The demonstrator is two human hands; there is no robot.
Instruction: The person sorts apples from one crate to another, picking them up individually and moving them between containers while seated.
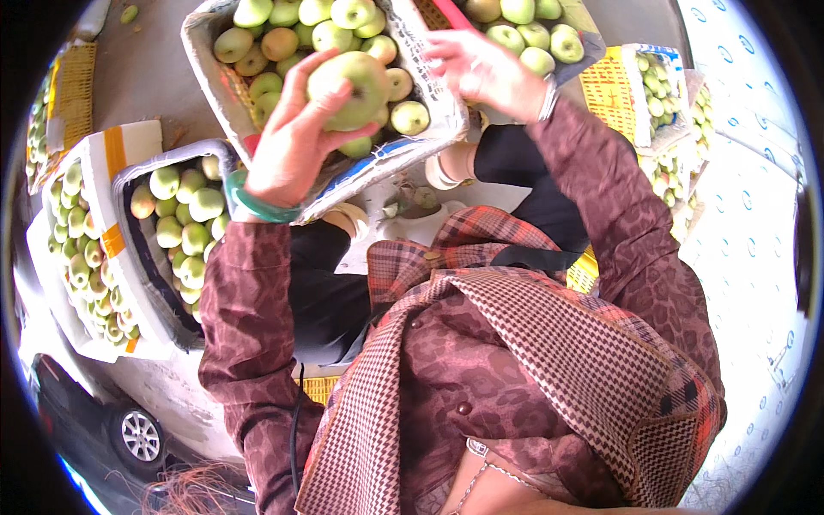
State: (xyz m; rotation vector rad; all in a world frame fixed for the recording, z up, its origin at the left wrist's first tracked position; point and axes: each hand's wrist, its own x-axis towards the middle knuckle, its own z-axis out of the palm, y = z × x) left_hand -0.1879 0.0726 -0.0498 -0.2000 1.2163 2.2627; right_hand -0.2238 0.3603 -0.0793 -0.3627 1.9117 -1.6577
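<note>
My left hand (293, 145), with a green bangle at the wrist, is closed around a large pale green apple (360, 80). It holds the apple above a lined crate (438, 84) of green apples, some with a reddish blush. My right hand (486, 74) is over the crate's right side, blurred, its fingers apart and nothing seen in them. From this view I cannot tell whether it touches the rim. Just beyond the right hand lie more green apples (505, 40) in another container, with a red strip (454, 14) at its near side.
To the left are a dark-lined basket (168, 270) of apples and a white foam box (145, 145) with orange tape. Yellow plastic crates (608, 90) and boxed green fruit (658, 96) are at the right. A dark car (84, 418) stands at lower left. Loose fruit (421, 198) lies below the crate.
</note>
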